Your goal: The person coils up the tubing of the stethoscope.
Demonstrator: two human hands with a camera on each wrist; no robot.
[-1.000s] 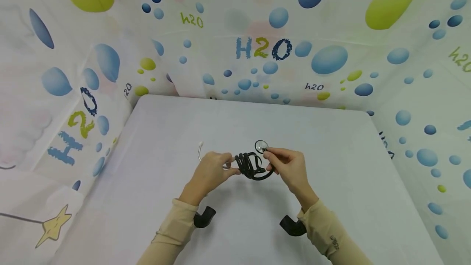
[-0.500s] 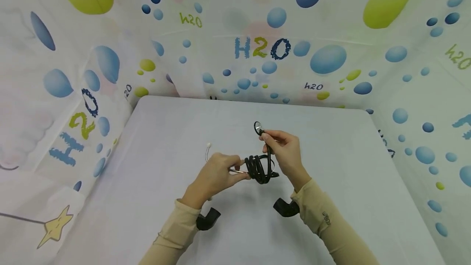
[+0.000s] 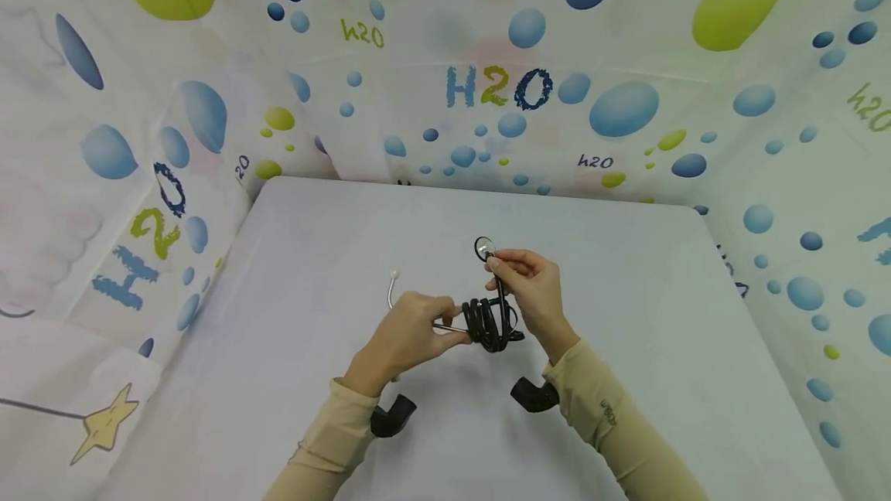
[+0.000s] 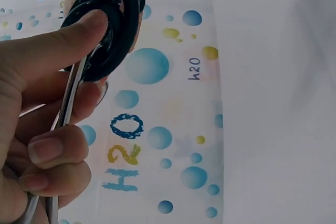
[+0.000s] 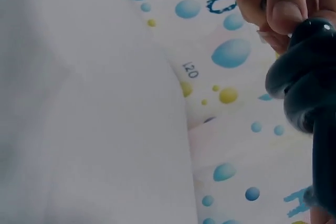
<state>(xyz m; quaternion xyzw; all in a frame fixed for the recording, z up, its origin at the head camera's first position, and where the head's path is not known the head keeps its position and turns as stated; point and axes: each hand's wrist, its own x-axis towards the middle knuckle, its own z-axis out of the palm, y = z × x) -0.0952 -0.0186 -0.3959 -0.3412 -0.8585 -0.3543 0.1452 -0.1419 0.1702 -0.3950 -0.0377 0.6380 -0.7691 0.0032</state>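
Note:
A black stethoscope (image 3: 483, 327) is held above the table, its tubing wound in a coil. My left hand (image 3: 412, 331) grips the metal ear tubes (image 4: 67, 100) at the coil's left end, with the thumb pressed on the black tubing (image 4: 128, 30) in the left wrist view. One ear tube with a pale tip (image 3: 394, 275) sticks up behind that hand. My right hand (image 3: 534, 288) pinches the tubing just below the round chest piece (image 3: 484, 248), which stands above the coil. In the right wrist view, the coiled tubing (image 5: 307, 80) fills the right side, and the right hand is mostly hidden.
Beneath both hands spreads a white table (image 3: 334, 238). A printed cloth with blue and green drops (image 3: 623, 109) rises behind it and at both sides. Black bent pieces sit at the left cuff (image 3: 393, 417) and the right cuff (image 3: 534, 395).
My right hand has moved up and slightly left, drawing the chest piece above the coil and stretching its tubing upright. My left hand has shifted right with the coil.

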